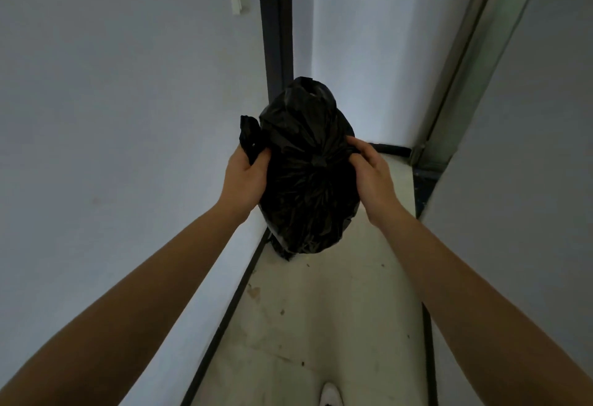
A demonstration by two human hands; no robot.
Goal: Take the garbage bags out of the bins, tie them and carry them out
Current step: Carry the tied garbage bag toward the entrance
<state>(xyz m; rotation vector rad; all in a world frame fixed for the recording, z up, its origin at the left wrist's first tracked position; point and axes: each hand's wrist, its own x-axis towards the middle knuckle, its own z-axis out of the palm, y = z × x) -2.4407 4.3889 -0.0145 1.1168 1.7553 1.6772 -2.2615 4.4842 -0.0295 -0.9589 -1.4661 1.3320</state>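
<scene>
Black knotted garbage bag (308, 187) was held near the left edge of the floor (321, 325); left grip (245, 178) pinched its loose flap (250, 136); right grip (372, 178) pinched its side.

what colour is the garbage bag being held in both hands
Black, a glossy crinkled garbage bag with a knot, seen best in the head view.

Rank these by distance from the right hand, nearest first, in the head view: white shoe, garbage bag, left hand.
1. The garbage bag, gripped by the right hand.
2. The left hand, on the bag's other side.
3. The white shoe, down on the floor.
</scene>
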